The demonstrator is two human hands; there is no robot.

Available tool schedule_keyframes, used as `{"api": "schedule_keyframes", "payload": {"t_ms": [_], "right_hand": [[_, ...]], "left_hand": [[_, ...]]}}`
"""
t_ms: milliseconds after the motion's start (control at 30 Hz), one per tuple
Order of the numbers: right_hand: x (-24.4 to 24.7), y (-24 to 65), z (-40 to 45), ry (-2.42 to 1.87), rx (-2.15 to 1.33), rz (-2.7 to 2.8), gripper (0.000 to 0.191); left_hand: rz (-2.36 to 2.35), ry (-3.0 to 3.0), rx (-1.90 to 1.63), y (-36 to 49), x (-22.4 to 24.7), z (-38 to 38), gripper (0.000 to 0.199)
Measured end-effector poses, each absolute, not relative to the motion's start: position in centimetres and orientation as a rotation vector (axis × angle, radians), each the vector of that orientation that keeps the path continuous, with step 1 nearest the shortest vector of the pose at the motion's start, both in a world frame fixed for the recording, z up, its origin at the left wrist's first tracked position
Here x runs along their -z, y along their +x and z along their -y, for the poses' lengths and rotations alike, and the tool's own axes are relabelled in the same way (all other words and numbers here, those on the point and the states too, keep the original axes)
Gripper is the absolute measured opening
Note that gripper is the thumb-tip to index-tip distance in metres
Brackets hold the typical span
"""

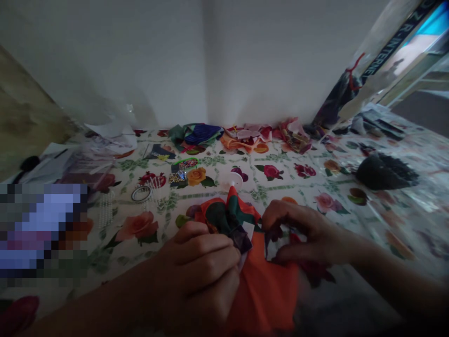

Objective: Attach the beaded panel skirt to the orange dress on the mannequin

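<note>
My left hand [206,267] is closed round a bunched fabric piece [224,215] in dark green and orange. A small white and dark square corner [247,236] sticks out beside its fingers. My right hand [312,234] is curled to the right of it, with thumb and forefinger at the edges of a small flat piece [271,245] that looks pale with a dark pattern; its kind is unclear. Orange cloth [270,285] hangs below and between both hands. A small white round disc [235,180] lies just beyond the fabric. The left fingertips are partly hidden.
The table has a flowered cloth [224,161]. Bead strands [106,208], a ring-shaped roll [141,193] and small bead packets [177,175] lie left. Fabric scraps [199,135] line the wall. Papers [108,135] lie back left; a dark bowl-like object [384,171] stands right.
</note>
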State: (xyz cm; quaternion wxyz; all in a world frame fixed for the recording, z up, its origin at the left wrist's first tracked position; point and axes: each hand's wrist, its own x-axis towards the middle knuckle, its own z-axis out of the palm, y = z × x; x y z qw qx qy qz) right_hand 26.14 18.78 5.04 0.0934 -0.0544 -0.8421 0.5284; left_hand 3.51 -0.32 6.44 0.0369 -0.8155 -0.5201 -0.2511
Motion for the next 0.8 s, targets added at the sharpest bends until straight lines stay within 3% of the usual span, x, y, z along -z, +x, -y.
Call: {"api": "schedule_keyframes", "payload": {"t_ms": [300, 433, 633, 800], "right_hand": [[-3.9, 25.9, -19.3, -0.290, -1.758, 2.487, 0.028], [-3.8, 25.5, -19.2, -0.329, -1.836, 2.457, 0.031], [-3.7, 25.2, -19.0, -0.331, -2.186, 2.282, 0.027], [-3.4, 25.3, -19.0, -0.329, -2.116, 2.314, 0.023]], "left_hand": [[1.599, -2.508, 0.767, 3.5, -6.6, 0.5, 0.020], [1.622, -2.470, 0.780, 3.6, -6.6, 0.4, 0.021], [1.531, -2.516, 0.821, 3.3, -6.4, 0.2, 0.024], [1.610, -2.491, 0.798, 3.6, -6.4, 0.4, 0.023]]}}
